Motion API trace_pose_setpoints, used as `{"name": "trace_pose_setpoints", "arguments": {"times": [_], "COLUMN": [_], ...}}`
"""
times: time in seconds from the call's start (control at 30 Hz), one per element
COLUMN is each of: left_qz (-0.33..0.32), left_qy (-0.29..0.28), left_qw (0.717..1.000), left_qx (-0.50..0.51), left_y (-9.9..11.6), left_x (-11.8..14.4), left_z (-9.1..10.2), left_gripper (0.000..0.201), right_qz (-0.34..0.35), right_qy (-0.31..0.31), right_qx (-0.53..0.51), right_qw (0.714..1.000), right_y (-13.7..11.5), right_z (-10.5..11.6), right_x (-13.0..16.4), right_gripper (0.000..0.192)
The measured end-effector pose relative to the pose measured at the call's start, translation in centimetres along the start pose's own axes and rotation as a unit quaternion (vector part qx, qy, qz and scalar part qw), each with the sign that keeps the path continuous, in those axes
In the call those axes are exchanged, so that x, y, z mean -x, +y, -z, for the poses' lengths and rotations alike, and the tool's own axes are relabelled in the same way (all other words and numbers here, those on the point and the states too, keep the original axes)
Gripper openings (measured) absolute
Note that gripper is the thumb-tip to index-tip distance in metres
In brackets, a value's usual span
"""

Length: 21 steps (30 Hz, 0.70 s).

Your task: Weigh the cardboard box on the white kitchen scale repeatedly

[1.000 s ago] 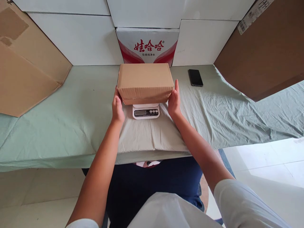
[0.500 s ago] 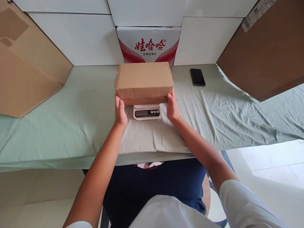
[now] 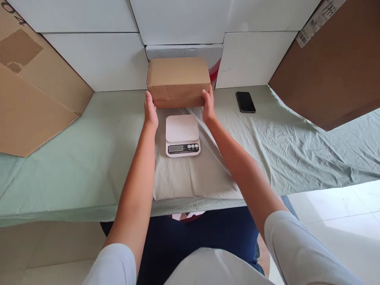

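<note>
A closed brown cardboard box (image 3: 178, 81) is held between both hands beyond the scale, near the back wall. My left hand (image 3: 150, 111) grips its lower left corner and my right hand (image 3: 208, 106) grips its lower right corner. Whether the box rests on the cloth or hangs just above it I cannot tell. The white kitchen scale (image 3: 182, 135) sits bare on the green tablecloth (image 3: 89, 158) between my forearms, its dark display and buttons facing me.
A black phone (image 3: 245, 101) lies on the cloth at the right. Large cardboard sheets lean at the left (image 3: 32, 91) and right (image 3: 335, 63). White boxes (image 3: 97, 59) stack along the back, with a red-and-white carton (image 3: 215, 63) mostly hidden behind the held box.
Both hands have taken the box off the scale and moved it away from me toward the back wall. The scale's platform is now uncovered.
</note>
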<state>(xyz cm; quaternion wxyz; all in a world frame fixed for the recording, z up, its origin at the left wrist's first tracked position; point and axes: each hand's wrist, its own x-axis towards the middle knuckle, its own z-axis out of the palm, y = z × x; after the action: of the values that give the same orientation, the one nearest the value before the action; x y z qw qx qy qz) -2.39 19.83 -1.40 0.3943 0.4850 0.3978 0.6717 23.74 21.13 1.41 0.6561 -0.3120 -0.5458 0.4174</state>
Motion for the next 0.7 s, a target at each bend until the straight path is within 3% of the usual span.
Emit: {"name": "trace_pose_setpoints", "arguments": {"times": [0.2,0.4,0.57,0.7], "left_qz": [0.024,0.037,0.045,0.061], "left_qy": [0.034,0.033,0.039,0.119], "left_qw": [0.999,0.999,0.998,0.990], "left_qx": [0.004,-0.006,-0.016,-0.037], "left_y": [-4.3,-6.0,-5.3,-2.3], "left_x": [-1.1,-1.0,-1.4,-1.6], "left_z": [0.9,0.8,1.7,6.3], "left_gripper": [0.115,0.124,0.137,0.122], "right_qz": [-0.056,-0.088,-0.098,-0.117], "right_qy": [0.008,0.014,0.032,0.132], "right_qx": [0.007,0.000,0.010,-0.019], "right_qw": [0.998,0.996,0.995,0.984], "right_y": [3.5,4.0,5.1,5.6], "right_z": [-0.1,0.8,1.5,5.0], "right_x": [-0.9,-0.2,-0.8,-2.3], "right_gripper": [0.068,0.070,0.071,0.084]}}
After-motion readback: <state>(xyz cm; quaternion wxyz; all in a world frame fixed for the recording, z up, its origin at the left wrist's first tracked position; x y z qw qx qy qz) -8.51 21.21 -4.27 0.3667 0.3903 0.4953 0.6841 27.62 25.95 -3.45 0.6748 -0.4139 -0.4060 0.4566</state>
